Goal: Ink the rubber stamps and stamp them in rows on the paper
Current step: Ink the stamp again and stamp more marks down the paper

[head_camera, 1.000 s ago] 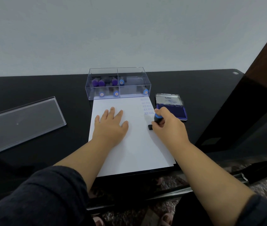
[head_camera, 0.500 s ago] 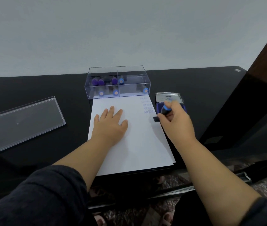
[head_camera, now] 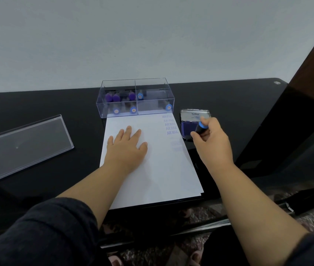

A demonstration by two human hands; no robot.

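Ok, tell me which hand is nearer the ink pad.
Right. The right hand holds the stamp at the near edge of the ink pad. The left hand lies flat on the paper, well to the pad's left.

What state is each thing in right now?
Ink pad: lid open.
Stamp: gripped by right hand, over the ink pad.
Left hand: flat on paper.
Paper: column of AIR MAIL prints along right edge.
Box: lid off, lying left.
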